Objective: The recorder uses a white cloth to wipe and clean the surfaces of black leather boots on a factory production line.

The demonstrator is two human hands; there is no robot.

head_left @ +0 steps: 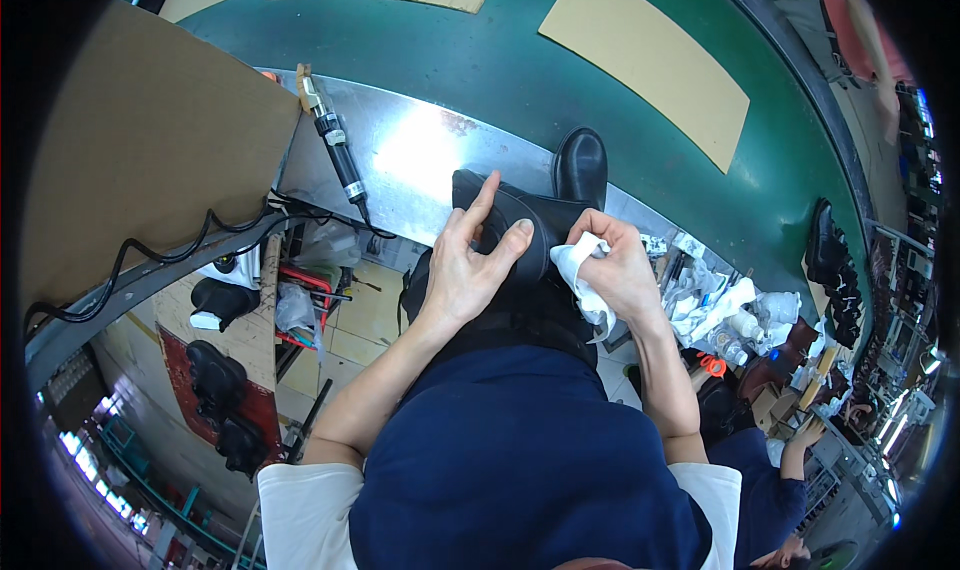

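A black leather boot (540, 220) lies across my lap at the table's edge. My left hand (465, 273) grips its left part, with thumb and forefinger stretched over the leather and the other fingers partly hidden. Bunched in my right hand (618, 278) is a white cloth (578, 267), right beside the boot. Part of the cloth hangs down below the fingers. Just beyond, a second black boot (580, 166) rests on the metal strip with its rounded toe toward the green surface.
A black powered screwdriver (338, 150) with a cable lies on the metal strip (410, 130). Cardboard sheets (655, 65) lie on the green belt (480, 80). A large carton (160, 140) stands left. Bottles and crumpled wrappings (735, 315) crowd the right; another person (765, 490) sits there.
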